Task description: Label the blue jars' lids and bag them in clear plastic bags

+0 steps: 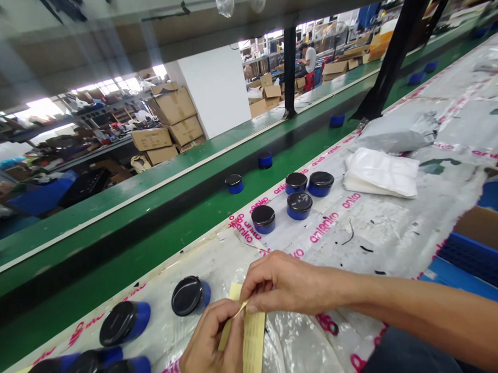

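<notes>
A yellow strip (pixel 253 339), perhaps a label sheet, sits near the bottom of the view, close to the table (pixel 378 229)'s left edge. The left hand (pixel 211 343) and right hand (pixel 286 283) both seem clenched on it, pinching its top end. A blue jar (pixel 190 296) with a black lid stands just beside them.

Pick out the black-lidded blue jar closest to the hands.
That's the jar lying on its side just beside the yellow strip held by the left hand; the others lie farther to the lower left or stand upright farther away.

Left hand (pixel 213 343), right hand (pixel 286 283) pinch yellow paper strip (pixel 254 339); black-lidded jar (pixel 190 296) just beside
</notes>
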A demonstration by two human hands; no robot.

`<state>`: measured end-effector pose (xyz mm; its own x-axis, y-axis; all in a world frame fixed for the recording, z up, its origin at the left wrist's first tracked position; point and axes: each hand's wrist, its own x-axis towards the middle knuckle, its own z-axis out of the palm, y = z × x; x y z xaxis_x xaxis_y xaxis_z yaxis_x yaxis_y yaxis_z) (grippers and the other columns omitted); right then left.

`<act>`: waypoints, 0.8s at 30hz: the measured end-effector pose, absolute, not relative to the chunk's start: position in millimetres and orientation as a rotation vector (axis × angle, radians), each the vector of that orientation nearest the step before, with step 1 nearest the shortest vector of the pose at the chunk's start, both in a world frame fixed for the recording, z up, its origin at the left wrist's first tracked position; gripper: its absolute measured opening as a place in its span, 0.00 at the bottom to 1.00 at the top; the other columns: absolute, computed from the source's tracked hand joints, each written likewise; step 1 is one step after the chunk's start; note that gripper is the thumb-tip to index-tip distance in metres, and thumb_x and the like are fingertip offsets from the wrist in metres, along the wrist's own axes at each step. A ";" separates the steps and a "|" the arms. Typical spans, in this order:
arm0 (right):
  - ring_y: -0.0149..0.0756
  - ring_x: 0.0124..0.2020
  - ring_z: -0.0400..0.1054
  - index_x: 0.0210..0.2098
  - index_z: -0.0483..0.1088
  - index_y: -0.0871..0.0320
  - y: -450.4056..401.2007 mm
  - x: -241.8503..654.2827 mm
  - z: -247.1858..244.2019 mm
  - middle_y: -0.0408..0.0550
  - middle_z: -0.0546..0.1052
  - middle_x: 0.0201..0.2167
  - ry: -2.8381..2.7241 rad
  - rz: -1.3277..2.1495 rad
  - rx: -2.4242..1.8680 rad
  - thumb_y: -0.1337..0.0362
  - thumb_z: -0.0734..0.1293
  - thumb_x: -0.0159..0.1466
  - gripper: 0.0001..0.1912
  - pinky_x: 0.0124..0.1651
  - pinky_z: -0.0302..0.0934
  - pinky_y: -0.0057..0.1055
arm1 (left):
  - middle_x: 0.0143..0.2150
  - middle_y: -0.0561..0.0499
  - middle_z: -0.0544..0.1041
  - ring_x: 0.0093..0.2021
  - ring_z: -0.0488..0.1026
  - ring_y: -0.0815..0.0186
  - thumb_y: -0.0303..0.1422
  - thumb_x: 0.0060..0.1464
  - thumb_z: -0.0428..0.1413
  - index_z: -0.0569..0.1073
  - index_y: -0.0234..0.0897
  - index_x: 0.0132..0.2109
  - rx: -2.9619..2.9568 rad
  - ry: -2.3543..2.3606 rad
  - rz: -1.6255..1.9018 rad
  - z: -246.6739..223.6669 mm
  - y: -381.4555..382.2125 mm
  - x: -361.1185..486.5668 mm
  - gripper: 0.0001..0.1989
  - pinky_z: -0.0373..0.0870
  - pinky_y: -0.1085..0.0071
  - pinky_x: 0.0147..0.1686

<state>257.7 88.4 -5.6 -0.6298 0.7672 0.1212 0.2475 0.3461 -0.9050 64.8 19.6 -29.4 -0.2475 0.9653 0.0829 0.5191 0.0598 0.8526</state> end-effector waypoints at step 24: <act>0.28 0.29 0.71 0.36 0.80 0.59 85.5 248.2 -17.3 0.42 0.79 0.30 -1.902 1.223 -0.949 0.69 0.72 0.58 0.07 0.33 0.62 0.22 | 0.32 0.46 0.84 0.30 0.82 0.58 0.57 0.43 0.65 0.80 0.37 0.36 1.221 1.779 1.124 -25.4 21.6 69.8 0.26 0.78 0.72 0.28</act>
